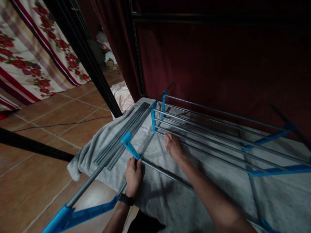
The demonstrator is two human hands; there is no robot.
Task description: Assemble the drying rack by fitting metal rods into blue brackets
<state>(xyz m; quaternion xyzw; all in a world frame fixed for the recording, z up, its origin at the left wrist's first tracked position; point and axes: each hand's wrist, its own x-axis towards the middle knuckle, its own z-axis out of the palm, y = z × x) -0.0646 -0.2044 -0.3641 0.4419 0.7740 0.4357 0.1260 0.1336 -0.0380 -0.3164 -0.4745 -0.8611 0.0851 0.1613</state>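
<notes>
A metal rack frame with blue plastic brackets lies across a grey blanket in front of me. My left hand (133,176), with a dark band on its wrist, is closed at the lower end of a short blue bracket (131,148), where a metal tube (167,174) joins it. Farther right, my right hand (173,145) curls its fingers at the lowest of several parallel metal rods (206,149), close to an upright blue slotted bracket (153,120). The fingertips of this hand are partly hidden. Long blue brackets (279,170) hold the rods' right ends.
Several loose grey tubes (121,134) lie on the blanket (97,161), left of the frame. Dark metal posts (87,58) stand at the left, over a tiled floor (43,155) with a thin cable (65,124). A dark red curtain (206,64) hangs behind.
</notes>
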